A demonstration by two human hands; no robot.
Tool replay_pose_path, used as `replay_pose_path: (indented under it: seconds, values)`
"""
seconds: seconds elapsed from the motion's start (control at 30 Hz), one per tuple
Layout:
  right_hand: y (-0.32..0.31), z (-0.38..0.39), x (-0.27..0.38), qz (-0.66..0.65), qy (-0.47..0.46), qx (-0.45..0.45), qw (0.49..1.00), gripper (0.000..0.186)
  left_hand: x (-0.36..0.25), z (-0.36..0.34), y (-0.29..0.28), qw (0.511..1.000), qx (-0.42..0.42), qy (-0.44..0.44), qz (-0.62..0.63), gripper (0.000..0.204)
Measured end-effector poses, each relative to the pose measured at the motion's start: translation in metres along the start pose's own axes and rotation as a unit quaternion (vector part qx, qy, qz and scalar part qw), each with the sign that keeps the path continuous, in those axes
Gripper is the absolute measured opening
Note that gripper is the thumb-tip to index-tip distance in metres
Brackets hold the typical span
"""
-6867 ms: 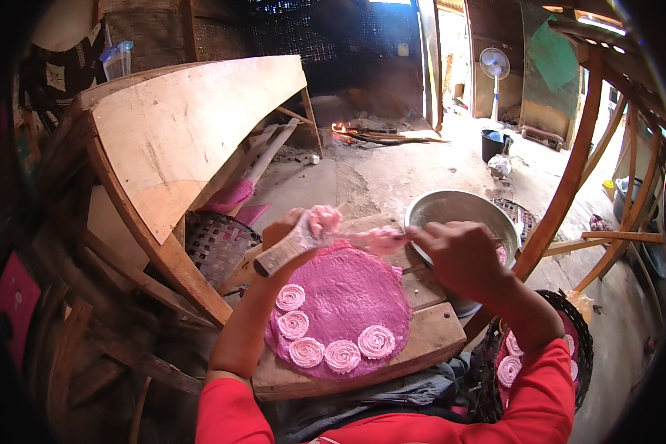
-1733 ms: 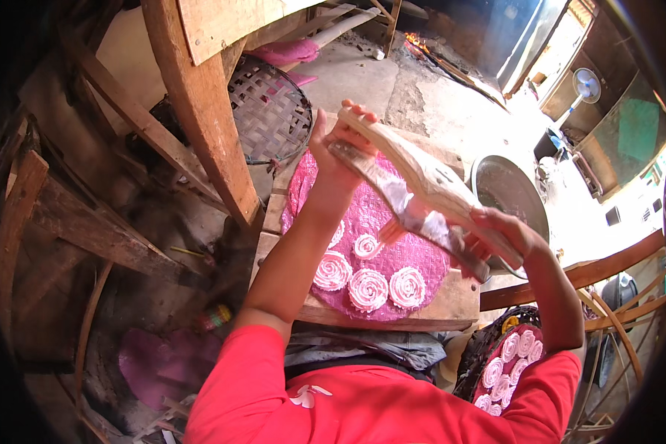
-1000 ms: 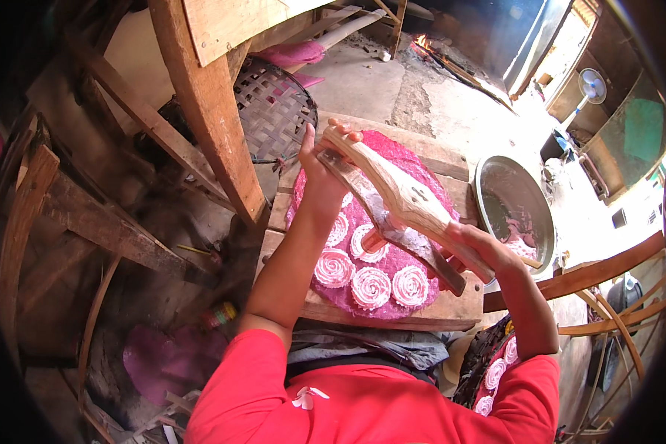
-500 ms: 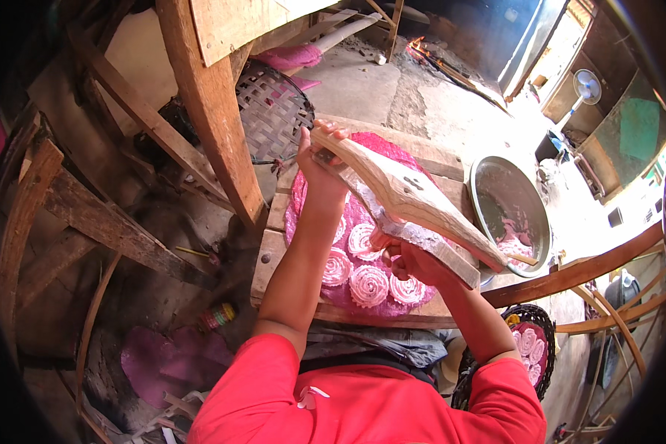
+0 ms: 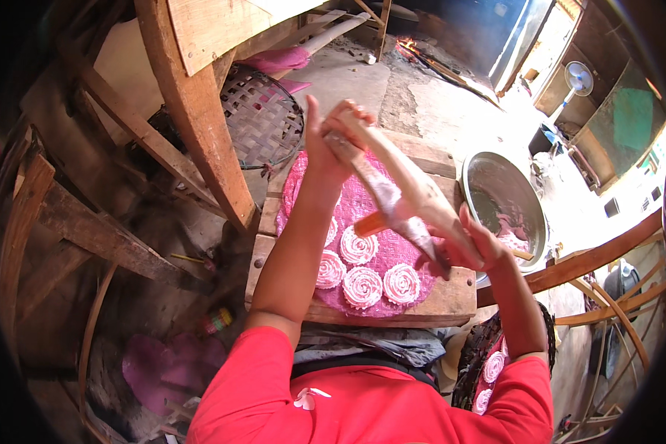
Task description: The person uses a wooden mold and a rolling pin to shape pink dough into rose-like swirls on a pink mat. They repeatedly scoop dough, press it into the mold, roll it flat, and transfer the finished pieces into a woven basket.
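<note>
- Light is let into the room from the right, and a small fire [image 5: 405,49] is seen on the floor [image 5: 351,92] far off.
- Wooden boards [image 5: 455,297] are covered in the middle by a round pink sheet [image 5: 388,254].
- Pink swirls [image 5: 402,284] are laid out on the sheet, mostly on its near side.
- A wooden tool [image 5: 419,186] with two long bars is held up on a slant over the sheet.
- Its far end is gripped by the left hand [image 5: 338,137], with the thumb stuck up.
- Its near end is gripped by the right hand [image 5: 472,243]; some of those fingers are hidden.
- Pink paste [image 5: 509,224] is kept in a big round bowl [image 5: 542,222] at the right.
- More swirls are held by a dark basket [image 5: 469,366], partly covered by the right arm.
</note>
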State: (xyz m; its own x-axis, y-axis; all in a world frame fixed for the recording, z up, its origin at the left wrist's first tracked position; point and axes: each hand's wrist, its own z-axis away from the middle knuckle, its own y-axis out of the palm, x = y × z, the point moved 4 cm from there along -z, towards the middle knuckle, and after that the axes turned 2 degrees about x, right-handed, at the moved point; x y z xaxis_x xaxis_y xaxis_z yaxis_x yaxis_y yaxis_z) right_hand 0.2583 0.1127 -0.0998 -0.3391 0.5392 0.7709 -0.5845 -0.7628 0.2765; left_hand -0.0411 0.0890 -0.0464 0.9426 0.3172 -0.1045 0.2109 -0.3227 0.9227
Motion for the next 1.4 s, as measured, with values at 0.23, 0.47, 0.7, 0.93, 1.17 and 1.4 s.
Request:
replay_pose_path:
  seconds: [0.23, 0.47, 0.7, 0.93, 1.17, 1.4]
  values:
    - [-0.002, 0.05, 0.024, 0.166, 0.041, -0.12, 0.978, 0.08, 0.08, -0.007, -0.085, 0.983, -0.165, -0.047, 0.07, 0.06]
    - [0.013, 0.066, 0.041, 0.18, 0.055, -0.137, 0.973, 0.076, 0.069, -0.017, -0.073, 0.997, -0.07, 0.008, 0.039, 0.062]
    - [0.027, 0.075, 0.057, 0.219, -0.008, -0.133, 0.966, 0.076, 0.068, -0.015, -0.046, 0.998, -0.056, 0.014, 0.039, 0.06]
    - [0.036, 0.076, 0.056, 0.252, -0.055, -0.107, 0.96, 0.077, 0.057, -0.013, -0.035, 0.999, -0.007, 0.048, 0.007, 0.06]
    - [0.026, 0.083, 0.057, 0.324, -0.061, -0.219, 0.918, 0.073, 0.075, -0.013, -0.042, 0.995, -0.082, 0.022, 0.058, 0.055]
    - [0.025, 0.046, 0.038, 0.275, -0.055, -0.142, 0.949, 0.073, 0.044, -0.017, -0.054, 0.999, -0.047, 0.027, 0.004, 0.043]
